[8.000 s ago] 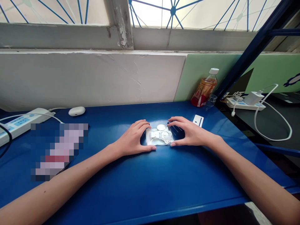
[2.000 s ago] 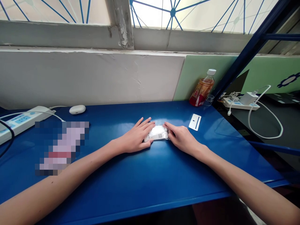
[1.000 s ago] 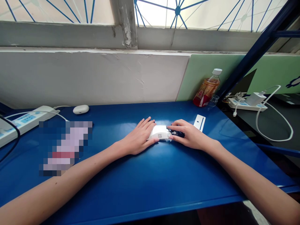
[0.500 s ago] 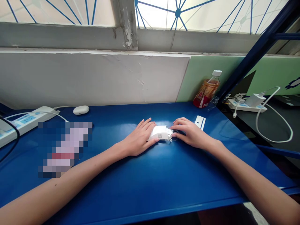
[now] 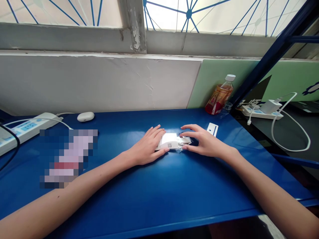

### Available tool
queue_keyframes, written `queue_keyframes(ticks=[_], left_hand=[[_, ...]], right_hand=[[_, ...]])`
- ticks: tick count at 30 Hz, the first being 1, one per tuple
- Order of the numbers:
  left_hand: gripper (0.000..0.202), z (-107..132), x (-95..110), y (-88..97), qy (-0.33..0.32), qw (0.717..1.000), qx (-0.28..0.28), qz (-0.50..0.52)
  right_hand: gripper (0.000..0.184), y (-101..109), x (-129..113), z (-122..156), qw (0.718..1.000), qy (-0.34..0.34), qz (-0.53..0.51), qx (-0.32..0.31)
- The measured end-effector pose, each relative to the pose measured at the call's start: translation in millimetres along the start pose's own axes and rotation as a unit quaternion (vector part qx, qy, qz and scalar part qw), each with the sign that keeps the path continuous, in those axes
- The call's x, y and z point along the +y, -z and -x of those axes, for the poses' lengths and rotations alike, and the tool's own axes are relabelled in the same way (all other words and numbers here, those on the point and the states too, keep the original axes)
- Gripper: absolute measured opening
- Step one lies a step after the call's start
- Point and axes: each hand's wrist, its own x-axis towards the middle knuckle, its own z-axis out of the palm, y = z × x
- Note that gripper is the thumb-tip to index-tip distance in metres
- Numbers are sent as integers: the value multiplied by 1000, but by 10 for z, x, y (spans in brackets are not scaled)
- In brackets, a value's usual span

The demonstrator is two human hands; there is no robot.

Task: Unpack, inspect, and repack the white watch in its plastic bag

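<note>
A small white packet in clear plastic wrap lies on the blue table near its middle. My left hand rests flat against the packet's left side, fingers stretched out and thumb at its near edge. My right hand is at the packet's right end; its thumb and forefinger pinch the plastic wrap where it sticks out to the right.
A white card with a dark stripe lies just right of my right hand. A bottle of amber drink stands at the back right. A white earbud case and a power strip sit at the left.
The flat clear bag seen eight seconds ago is now folded into a compact white packet. In the last half second my right hand's fingers drew the wrap's right end outward.
</note>
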Motion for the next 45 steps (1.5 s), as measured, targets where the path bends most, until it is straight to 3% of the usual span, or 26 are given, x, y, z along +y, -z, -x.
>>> queue_keyframes(ticks=[6,12,15,19,22,28,30,35,45], left_hand=[[62,4,-4,2,2,1000,2,2],[63,-1,-16,-1,7,1000,12,7],[63,-2,-24,-6,4,1000,22,16],[64,-1,-26,-6,4,1000,20,18],[67,2,-28,-10,2,1000,20,16],[70,-4,-28,-10,1,1000,20,7],[70,-6,-23,-4,-2,1000,18,4],[66,-12,-11,3,-4,1000,14,7],[76,-26,44,101,6,1000,-12,14]], right_hand=[[27,-98,-84,-40,1000,2,2,-6],[23,70,-13,-8,999,25,45,2],[21,140,42,6,998,11,44,49],[23,77,39,-17,983,-70,-98,137],[29,-31,-12,-52,954,-120,-239,138],[24,-93,-106,-87,924,-105,-324,174],[25,-100,-142,-93,889,-96,-422,150],[29,-121,-229,-110,751,-109,-644,95],[21,244,-265,-246,622,-198,-741,157]])
